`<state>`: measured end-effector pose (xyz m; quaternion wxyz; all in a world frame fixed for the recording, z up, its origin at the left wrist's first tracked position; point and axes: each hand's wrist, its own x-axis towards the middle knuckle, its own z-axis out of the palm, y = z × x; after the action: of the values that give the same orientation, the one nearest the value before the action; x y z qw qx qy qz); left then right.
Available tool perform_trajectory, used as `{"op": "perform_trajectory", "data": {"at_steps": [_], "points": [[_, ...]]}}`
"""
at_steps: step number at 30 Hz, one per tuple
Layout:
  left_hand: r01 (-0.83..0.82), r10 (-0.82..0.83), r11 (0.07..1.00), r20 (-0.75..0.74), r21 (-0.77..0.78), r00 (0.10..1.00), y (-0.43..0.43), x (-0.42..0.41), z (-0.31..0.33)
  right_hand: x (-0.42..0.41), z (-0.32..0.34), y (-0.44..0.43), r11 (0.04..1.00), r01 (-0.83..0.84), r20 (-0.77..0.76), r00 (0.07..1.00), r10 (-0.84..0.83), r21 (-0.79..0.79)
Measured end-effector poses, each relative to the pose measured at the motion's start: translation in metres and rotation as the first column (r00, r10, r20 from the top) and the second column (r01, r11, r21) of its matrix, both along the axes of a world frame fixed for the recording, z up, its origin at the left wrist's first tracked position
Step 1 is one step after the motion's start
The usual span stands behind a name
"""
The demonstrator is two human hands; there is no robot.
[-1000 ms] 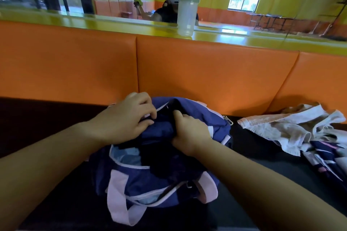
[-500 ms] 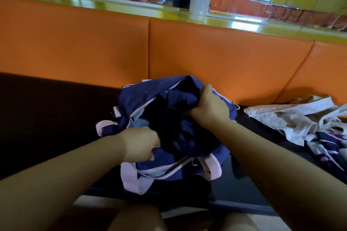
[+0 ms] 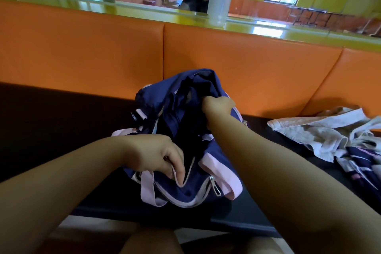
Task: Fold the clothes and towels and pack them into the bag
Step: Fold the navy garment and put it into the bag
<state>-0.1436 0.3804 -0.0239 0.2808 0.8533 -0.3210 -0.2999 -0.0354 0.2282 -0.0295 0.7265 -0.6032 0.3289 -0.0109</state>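
Shows the left hand (image 3: 156, 156) further right along the near rim than half a second ago, and the far side of the navy duffel bag (image 3: 191, 194) hauled up taller. Counts one bag, on the black bench (image 3: 61, 119) against the orange backrest (image 3: 247, 68), mouth unzipped and gaping. Holds one dark navy cloth (image 3: 179, 113), bunched inside and rising above the opening; cannot tell whether anything lies beneath it. Pinches the near edge of the opening with left fingers (image 3: 177, 169) curled and closed on the pale piping, beside one silver zip pull (image 3: 215, 186). Grips the far rim with the right hand (image 3: 218, 105), fingers curled tight into the fabric. Counts two pink straps: one (image 3: 147, 189) looping below the left hand, the other (image 3: 222, 173) draped over the bag's near right corner. Leaves two more pieces unpacked on the bench to the right, well apart from the bag: one crumpled whitish cloth (image 3: 321, 132) and, touching it on the near side, one navy striped garment (image 3: 358, 161), neither folded. Puts one frosted bottle (image 3: 219, 0) with a pale green lid upright on the glossy green ledge (image 3: 82, 4) above the backrest, and one person (image 3: 193, 4) behind it.
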Motion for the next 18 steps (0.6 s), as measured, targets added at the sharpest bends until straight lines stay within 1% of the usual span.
{"op": "perform_trajectory", "data": {"at_steps": [1, 3, 4, 5, 6, 7, 8, 9, 10, 11, 12, 13, 14, 15, 16, 17, 18], "points": [[0.007, -0.007, 1.000, -0.014, -0.022, 1.000, 0.001, 0.000, 0.003, 0.003, 0.001, 0.004, 0.986, 0.093, -0.032, 0.995, -0.089, 0.142], [0.020, -0.024, 0.997, -0.059, -0.070, 0.998, 0.003, 0.000, 0.011, 0.007, 0.003, 0.012, 0.893, 0.278, -0.074, 0.960, -0.269, 0.355], [0.025, -0.032, 0.996, -0.081, -0.090, 0.996, 0.004, 0.001, 0.015, 0.010, 0.002, 0.015, 0.843, 0.325, -0.082, 0.943, -0.321, 0.430], [0.030, -0.039, 0.994, -0.093, -0.104, 0.995, 0.006, 0.002, 0.019, 0.010, 0.002, 0.018, 0.837, 0.330, -0.087, 0.941, -0.326, 0.437], [0.027, -0.038, 0.993, -0.095, -0.113, 0.995, 0.008, 0.004, 0.022, 0.009, -0.001, 0.020, 0.875, 0.303, -0.087, 0.953, -0.292, 0.378], [0.014, -0.025, 0.993, -0.091, -0.114, 0.996, 0.010, 0.007, 0.024, 0.005, -0.002, 0.019, 0.928, 0.250, -0.080, 0.968, -0.237, 0.275], [-0.003, -0.005, 0.995, -0.084, -0.101, 0.996, 0.014, 0.009, 0.026, 0.001, -0.005, 0.016, 0.979, 0.163, -0.055, 0.986, -0.158, 0.120], [-0.026, 0.020, 0.996, -0.072, -0.081, 0.997, 0.018, 0.012, 0.026, -0.004, -0.008, 0.010, 0.992, 0.014, -0.019, 1.000, -0.016, -0.127], [-0.051, 0.047, 0.997, -0.063, -0.060, 0.997, 0.023, 0.015, 0.026, -0.007, -0.013, 0.002, 0.904, -0.136, 0.009, 0.988, 0.153, -0.405], [-0.079, 0.077, 0.996, -0.064, -0.039, 0.995, 0.027, 0.017, 0.025, -0.012, -0.015, -0.009, 0.744, -0.227, 0.022, 0.951, 0.308, -0.628], [-0.109, 0.107, 0.994, -0.081, -0.014, 0.991, 0.032, 0.019, 0.023, -0.018, -0.014, -0.019, 0.593, -0.262, 0.016, 0.907, 0.421, -0.762], [-0.134, 0.134, 0.991, -0.102, 0.007, 0.986, 0.035, 0.021, 0.023, -0.024, -0.013, -0.029, 0.459, -0.265, -0.004, 0.869, 0.494, -0.848], [-0.153, 0.154, 0.988, -0.117, 0.024, 0.981, 0.037, 0.023, 0.021, -0.029, -0.010, -0.037, 0.307, -0.268, -0.059, 0.833, 0.550, -0.913], [-0.165, 0.169, 0.985, -0.116, 0.044, 0.979, 0.038, 0.024, 0.020, -0.032, -0.009, -0.044, 0.136, -0.268, -0.140, 0.795, 0.590, -0.954], [-0.183, 0.189, 0.981, -0.101, 0.065, 0.977, 0.037, 0.025, 0.020, -0.036, -0.010, -0.050, -0.023, -0.261, -0.219, 0.757, 0.616, -0.965], [-0.204, 0.210, 0.976, -0.085, 0.078, 0.974, 0.035, 0.026, 0.020, -0.037, -0.011, -0.055, -0.159, -0.236, -0.282, 0.716, 0.639, -0.959], [-0.236, 0.242, 0.967, -0.064, 0.093, 0.968, 0.033, 0.028, 0.019, -0.039, -0.013, -0.059, -0.258, -0.211, -0.331, 0.675, 0.660, -0.943]]}}
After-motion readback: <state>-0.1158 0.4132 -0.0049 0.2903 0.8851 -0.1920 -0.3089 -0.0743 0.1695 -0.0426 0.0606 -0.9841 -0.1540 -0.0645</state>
